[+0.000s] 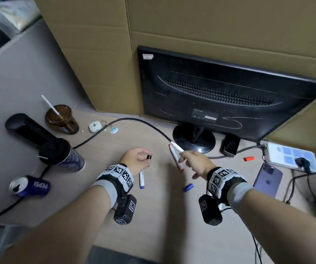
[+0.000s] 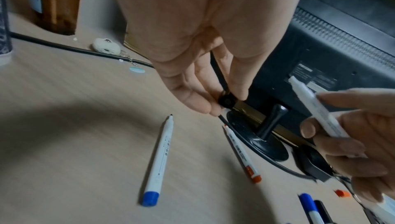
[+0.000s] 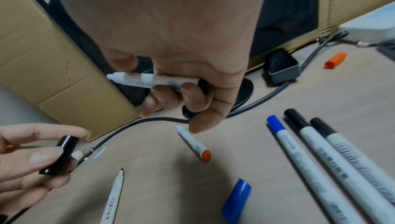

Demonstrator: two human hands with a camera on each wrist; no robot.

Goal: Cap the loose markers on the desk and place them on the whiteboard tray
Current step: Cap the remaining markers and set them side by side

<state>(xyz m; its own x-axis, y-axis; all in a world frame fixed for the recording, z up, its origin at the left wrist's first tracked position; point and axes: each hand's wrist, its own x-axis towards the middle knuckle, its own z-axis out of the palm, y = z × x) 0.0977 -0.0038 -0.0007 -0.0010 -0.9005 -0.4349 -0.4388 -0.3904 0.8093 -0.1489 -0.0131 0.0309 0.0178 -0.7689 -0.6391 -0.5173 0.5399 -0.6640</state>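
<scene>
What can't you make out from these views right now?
- Whiteboard tray: in no view.
- Held marker: its rear end is hidden by the right hand in every view.
- Capped markers: cut off by the right wrist view's edge; hidden in the head view.

The worktop (image 1: 153, 216) is pale wood-grain, and on it lie a white marker with a blue end (image 2: 157, 161), a white marker with an orange-red end (image 2: 242, 155), a loose blue cap (image 3: 237, 199) and an orange cap (image 3: 335, 60). The left hand (image 2: 192, 45) pinches a glossy black cap (image 3: 58, 156), and the right hand (image 3: 181, 42) holds a white marker (image 3: 147, 80). The wrist bands (image 1: 119, 173) carry black-and-white square patterns.
</scene>
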